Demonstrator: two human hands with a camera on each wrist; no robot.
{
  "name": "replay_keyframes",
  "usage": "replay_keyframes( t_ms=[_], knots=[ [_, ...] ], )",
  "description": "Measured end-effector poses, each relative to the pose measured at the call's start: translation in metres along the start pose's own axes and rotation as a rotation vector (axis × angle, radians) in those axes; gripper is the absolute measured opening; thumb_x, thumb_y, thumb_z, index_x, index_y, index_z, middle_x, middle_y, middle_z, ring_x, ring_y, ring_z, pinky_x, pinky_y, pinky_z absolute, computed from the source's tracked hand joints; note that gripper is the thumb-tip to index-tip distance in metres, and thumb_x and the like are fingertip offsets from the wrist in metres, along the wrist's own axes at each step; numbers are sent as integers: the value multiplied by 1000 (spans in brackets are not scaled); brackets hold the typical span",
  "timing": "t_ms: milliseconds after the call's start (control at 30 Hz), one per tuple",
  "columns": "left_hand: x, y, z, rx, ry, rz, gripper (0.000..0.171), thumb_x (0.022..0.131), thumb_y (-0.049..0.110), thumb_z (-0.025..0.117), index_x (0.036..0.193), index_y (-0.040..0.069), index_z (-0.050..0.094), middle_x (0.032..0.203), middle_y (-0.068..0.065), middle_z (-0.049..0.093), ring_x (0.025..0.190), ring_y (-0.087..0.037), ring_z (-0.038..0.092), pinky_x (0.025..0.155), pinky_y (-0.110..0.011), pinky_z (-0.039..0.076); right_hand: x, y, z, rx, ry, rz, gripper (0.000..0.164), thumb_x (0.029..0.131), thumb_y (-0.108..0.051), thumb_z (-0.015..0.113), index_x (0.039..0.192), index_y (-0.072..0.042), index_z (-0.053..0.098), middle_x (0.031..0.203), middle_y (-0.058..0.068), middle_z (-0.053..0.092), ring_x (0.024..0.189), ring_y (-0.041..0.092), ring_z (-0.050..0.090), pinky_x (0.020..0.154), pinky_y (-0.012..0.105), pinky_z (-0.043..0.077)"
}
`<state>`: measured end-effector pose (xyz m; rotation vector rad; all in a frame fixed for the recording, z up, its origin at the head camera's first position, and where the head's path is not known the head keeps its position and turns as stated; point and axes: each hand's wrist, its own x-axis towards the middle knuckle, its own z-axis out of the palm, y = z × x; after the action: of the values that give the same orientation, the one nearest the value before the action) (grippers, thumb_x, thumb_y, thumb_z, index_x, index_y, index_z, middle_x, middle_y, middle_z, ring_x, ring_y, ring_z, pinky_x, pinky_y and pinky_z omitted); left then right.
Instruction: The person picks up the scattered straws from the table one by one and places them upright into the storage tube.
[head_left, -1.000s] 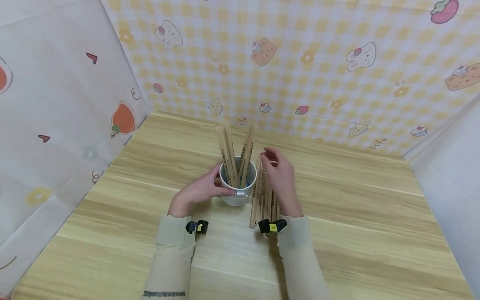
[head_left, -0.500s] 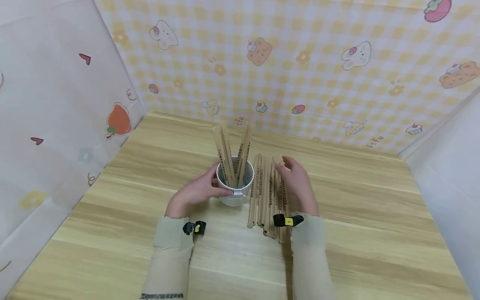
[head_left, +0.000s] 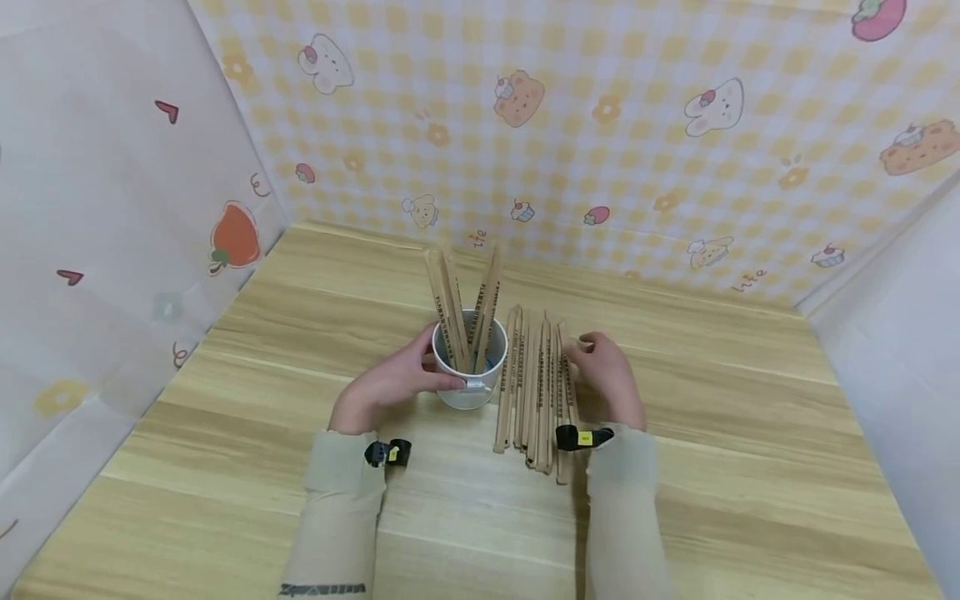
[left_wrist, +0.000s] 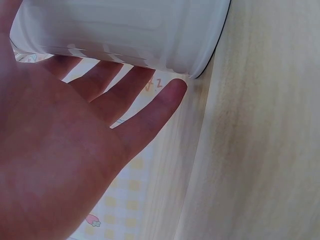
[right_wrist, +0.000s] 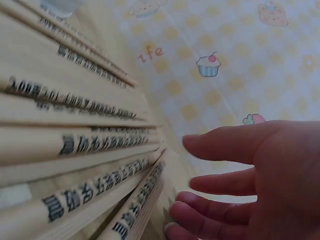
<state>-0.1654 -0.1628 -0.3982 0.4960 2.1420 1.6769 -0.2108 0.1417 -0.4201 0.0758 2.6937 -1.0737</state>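
While the left hand (head_left: 397, 375) grips the white cylindrical cup (head_left: 463, 400) of slender, leaning, black-printed tan sticks (head_left: 441, 304), the right hand (head_left: 609, 375), fingers parted and holding nothing, has shifted rightward across the matching loose sticks (head_left: 542, 375), leaving their row more exposed. The row lies just right of the cup; room for moving extends right across the pale wooden bench (head_left: 750, 408), whose far edge meets a yellow-checked cloth (head_left: 645, 167).
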Motion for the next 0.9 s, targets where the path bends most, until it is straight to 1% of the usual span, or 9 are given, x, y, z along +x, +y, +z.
replay_keyframes(
  t_ms=[33, 133, 267, 400, 533, 633, 767, 900],
  knots=[
    [1, -2, 0, -6, -5, 8, 90, 73, 18, 74, 141, 20, 15, 129, -7, 41, 115, -24, 43, 96, -41, 32, 0, 1, 1, -8, -1, 6, 54, 88, -37, 52, 127, -2, 42, 120, 18, 50, 106, 31, 49, 86, 45, 40],
    [5, -11, -2, -8, -4, 12, 92, 72, 21, 75, 141, 26, 14, 128, -6, 42, 114, -22, 44, 94, -40, 34, 0, 4, 3, -17, 2, 18, 46, 86, -36, 55, 117, -3, 49, 114, 16, 54, 96, 28, 53, 79, 42, 43],
    [9, -24, -4, 10, 6, 15, 94, 70, 25, 76, 140, 33, 13, 126, -4, 43, 112, -21, 45, 92, -38, 37, 0, 5, 7, -30, 10, 28, 39, 85, -35, 58, 107, -4, 52, 106, 12, 57, 86, 25, 54, 70, 36, 44],
    [10, -27, -4, 12, 7, 22, 93, 70, 26, 76, 139, 33, 14, 126, -4, 44, 111, -21, 46, 91, -39, 38, 2, 5, 9, -71, 16, 44, 34, 84, -36, 60, 97, -5, 55, 96, 10, 58, 79, 23, 52, 63, 33, 42],
    [8, -22, -3, -1, 4, 10, 93, 70, 24, 76, 140, 32, 14, 126, -4, 43, 111, -21, 46, 91, -39, 37, 2, 4, 11, -86, 33, 53, 28, 84, -33, 58, 91, -5, 56, 90, 9, 58, 73, 22, 50, 59, 31, 40],
    [5, -13, -2, -8, -5, 7, 94, 72, 22, 75, 141, 27, 12, 128, -6, 41, 112, -23, 45, 92, -40, 36, 1, 5, 10, -82, 44, 56, 25, 85, -30, 56, 90, -6, 56, 90, 8, 58, 72, 21, 50, 59, 30, 40],
    [1, -2, -2, -13, -17, -3, 94, 73, 19, 74, 142, 24, 11, 129, -8, 40, 113, -23, 45, 93, -40, 36, 2, 7, 9, -63, 36, 55, 23, 86, -28, 55, 90, -6, 56, 89, 8, 57, 72, 21, 51, 62, 31, 41],
    [1, 1, -1, -16, -19, -12, 92, 73, 18, 74, 142, 23, 12, 129, -7, 40, 112, -23, 46, 93, -39, 36, 2, 7, 7, -57, 43, 47, 21, 86, -26, 51, 89, -6, 55, 78, 6, 56, 66, 19, 51, 59, 30, 40]
  ],
)
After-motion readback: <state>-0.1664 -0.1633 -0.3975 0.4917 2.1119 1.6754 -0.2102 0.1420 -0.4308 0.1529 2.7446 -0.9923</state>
